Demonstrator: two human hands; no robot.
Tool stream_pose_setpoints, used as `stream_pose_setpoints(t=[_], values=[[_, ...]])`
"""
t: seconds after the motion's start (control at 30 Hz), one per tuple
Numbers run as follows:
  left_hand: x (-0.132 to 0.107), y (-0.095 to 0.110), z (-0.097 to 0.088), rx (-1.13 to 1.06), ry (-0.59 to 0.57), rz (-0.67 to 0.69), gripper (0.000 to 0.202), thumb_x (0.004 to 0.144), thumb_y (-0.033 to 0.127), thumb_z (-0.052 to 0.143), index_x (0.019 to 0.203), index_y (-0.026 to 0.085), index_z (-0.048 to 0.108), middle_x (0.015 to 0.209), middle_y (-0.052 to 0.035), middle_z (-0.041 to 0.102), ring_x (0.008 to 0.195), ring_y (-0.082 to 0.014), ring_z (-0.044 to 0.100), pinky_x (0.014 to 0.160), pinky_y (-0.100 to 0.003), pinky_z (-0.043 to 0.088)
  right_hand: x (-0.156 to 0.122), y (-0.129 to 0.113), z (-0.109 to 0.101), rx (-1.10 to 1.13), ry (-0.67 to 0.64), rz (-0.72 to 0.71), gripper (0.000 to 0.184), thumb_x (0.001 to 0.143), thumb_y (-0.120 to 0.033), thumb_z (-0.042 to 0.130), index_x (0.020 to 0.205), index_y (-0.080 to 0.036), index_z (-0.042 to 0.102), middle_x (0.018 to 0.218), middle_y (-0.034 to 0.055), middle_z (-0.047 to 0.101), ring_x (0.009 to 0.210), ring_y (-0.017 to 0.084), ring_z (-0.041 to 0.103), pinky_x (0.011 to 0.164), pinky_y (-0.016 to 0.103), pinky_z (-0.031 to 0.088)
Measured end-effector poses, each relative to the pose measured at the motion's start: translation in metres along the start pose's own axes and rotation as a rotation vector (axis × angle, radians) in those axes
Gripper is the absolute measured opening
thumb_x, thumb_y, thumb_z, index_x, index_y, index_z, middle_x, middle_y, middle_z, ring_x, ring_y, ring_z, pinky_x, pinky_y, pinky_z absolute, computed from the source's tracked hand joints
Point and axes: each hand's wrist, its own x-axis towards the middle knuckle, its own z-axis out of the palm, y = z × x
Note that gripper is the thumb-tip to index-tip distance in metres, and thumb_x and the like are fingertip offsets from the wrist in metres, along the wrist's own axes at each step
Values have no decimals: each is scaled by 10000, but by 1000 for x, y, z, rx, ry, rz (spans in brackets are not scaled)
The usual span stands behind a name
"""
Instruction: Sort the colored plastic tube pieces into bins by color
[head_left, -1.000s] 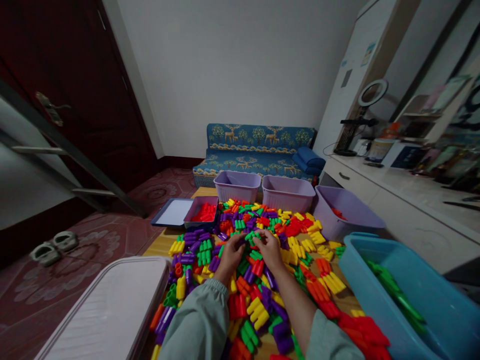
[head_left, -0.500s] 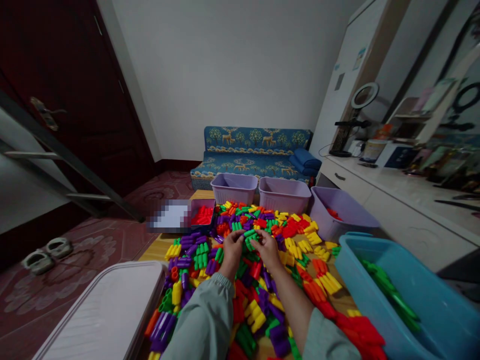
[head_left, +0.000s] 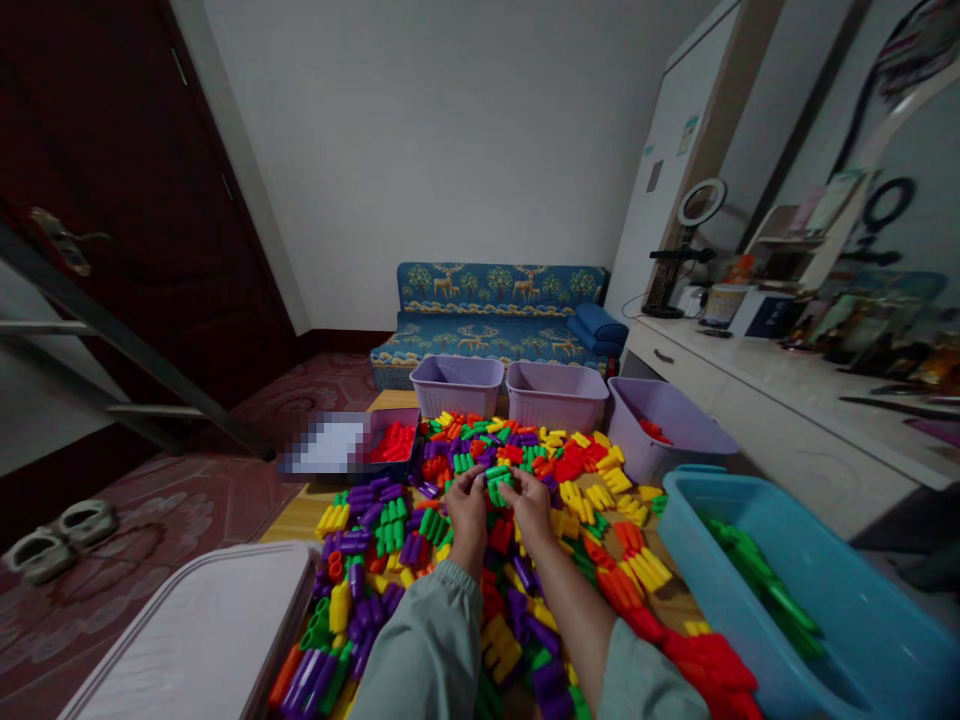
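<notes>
Both hands meet over the middle of a heap of plastic tube-shaped building blocks (head_left: 390,525) in green, purple, yellow, red and orange. Between them is a green building block (head_left: 498,486) made of several joined tubes. My left hand (head_left: 468,505) pinches it from the left, thumb and fingers closed at its edge. From the right, my right hand (head_left: 531,508) grips the same block, its fingers closed around that side. The fingertips partly cover the block, and the undersides of both hands are hidden.
Purple bins (head_left: 556,400) stand along the table's far edge. At right is a blue bin (head_left: 825,570) with green pieces inside. A small box (head_left: 395,465) of red pieces sits at left, behind a white lid (head_left: 202,630). A patterned sofa (head_left: 487,330) is beyond.
The whole view has shifted slightly, with the room moving left and a little down in the picture. Both hands keep hold of the green block, which is turned slightly.
</notes>
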Motion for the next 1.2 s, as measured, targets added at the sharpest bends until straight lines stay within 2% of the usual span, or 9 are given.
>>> stream_pose_setpoints(t=[0.1,0.17,0.33,0.47,0.7,0.83,1.0,1.1,1.2], values=[[13,3,-16,208,52,272,240,753,165,491,858,153,706,855,-86,692,853,-222,642,806,-362,494,0,0,-5,123,58,88,327,575,-309,719,858,-149,681,789,31,701,713,186,623,664,294,501],[20,3,-26,279,46,368,240,777,170,476,864,170,699,856,-77,680,862,-217,634,807,-355,494,-1,-2,-7,205,98,133,317,551,-297,744,822,-150,674,754,17,688,688,167,609,646,276,495],[26,-15,-29,294,-127,360,305,783,184,519,1058,186,652,1082,-91,646,1067,-233,583,945,-397,451,-9,-7,-7,339,133,246,374,531,-346,795,828,-166,656,718,-9,651,606,131,573,528,239,476],[19,-31,-23,302,-286,338,506,789,228,566,1293,232,511,1384,-86,473,1338,-245,365,1102,-438,297,-11,-7,-7,398,103,241,356,531,-374,813,758,-176,624,675,-24,619,585,123,570,514,238,488],[11,-29,-23,504,-518,302,502,757,305,627,1252,237,578,1406,-100,456,1331,-281,370,1099,-444,289,-14,-27,-16,445,181,162,363,565,-393,788,802,-192,602,750,-14,633,680,153,613,583,277,533],[9,-27,-24,574,-530,321,540,749,294,630,1281,233,558,1415,-107,445,1327,-279,373,1092,-430,296,-9,-57,-47,501,403,4,319,627,-384,730,852,-222,572,779,-28,639,707,146,627,687,332,547],[9,-24,-23,587,-532,309,535,742,275,640,1271,245,567,1409,-105,455,1324,-283,378,1088,-438,300,8,-87,-116,572,757,-193,205,679,-344,660,798,-231,537,785,-41,609,773,115,618,764,331,543],[8,-23,-24,597,-534,307,534,749,265,635,1277,237,562,1416,-116,444,1324,-285,377,1086,-442,303,17,-96,-155,584,853,-249,123,743,-327,570,759,-228,499,854,-14,587,855,116,617,793,315,552],[6,-22,-24,585,-524,310,532,744,257,643,1271,238,568,1415,-113,447,1323,-279,379,1089,-434,301,23,-100,-181,679,933,-191,126,820,-310,440,738,-225,486,959,31,562,948,111,606,782,275,558]])
